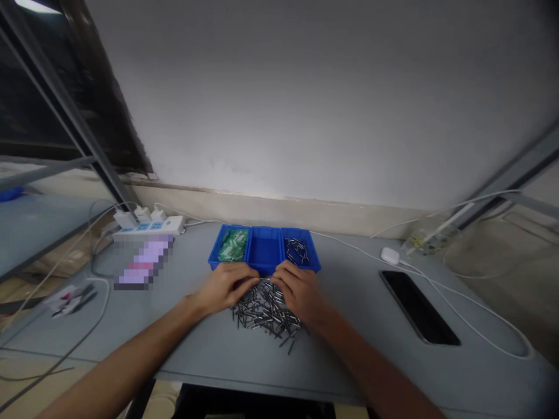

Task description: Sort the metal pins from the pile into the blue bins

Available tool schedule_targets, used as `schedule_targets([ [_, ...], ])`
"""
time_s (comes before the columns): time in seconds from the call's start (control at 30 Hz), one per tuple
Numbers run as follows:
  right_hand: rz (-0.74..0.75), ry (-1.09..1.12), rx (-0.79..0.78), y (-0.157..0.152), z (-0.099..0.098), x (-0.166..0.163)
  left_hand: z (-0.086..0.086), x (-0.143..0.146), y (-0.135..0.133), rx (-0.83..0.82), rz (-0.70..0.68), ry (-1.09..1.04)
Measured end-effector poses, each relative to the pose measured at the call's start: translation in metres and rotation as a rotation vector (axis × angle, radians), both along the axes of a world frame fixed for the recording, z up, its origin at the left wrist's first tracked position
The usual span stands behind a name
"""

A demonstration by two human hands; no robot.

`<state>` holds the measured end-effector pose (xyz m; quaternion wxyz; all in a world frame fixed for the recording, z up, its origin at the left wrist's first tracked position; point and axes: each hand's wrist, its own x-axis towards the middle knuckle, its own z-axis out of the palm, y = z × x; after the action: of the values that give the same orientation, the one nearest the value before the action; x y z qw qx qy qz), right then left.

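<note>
My left hand (227,285) and my right hand (299,288) rest side by side on a heap of small metal pins (266,314) on the grey table (349,291). Both hands have their fingers curled down into the pile; what they pinch, if anything, is hidden. Just beyond the fingertips stand three blue bins in a row: the left bin (230,245) holds green parts, the middle bin (265,250) shows only its blue floor, the right bin (301,250) holds a few metal pins.
A black phone (419,314) lies at the right with a white cable (480,317) looping round it and a white earbud case (390,255). A white power strip (148,226) with chargers sits at the back left. Metal shelving frames stand on both sides.
</note>
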<state>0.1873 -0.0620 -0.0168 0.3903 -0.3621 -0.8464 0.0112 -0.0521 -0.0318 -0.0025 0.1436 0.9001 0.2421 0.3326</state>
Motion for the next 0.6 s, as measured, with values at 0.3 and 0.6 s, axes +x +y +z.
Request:
schedule_targets([
  [0.3,0.061,0.069,-0.054,-0.004,-0.008,-0.011,0.003,0.005,-0.005,0.065,-0.071,0.053],
  [0.6,0.018,0.014,0.187,-0.001,-0.002,-0.003,0.005,0.004,-0.002,0.112,-0.073,-0.021],
])
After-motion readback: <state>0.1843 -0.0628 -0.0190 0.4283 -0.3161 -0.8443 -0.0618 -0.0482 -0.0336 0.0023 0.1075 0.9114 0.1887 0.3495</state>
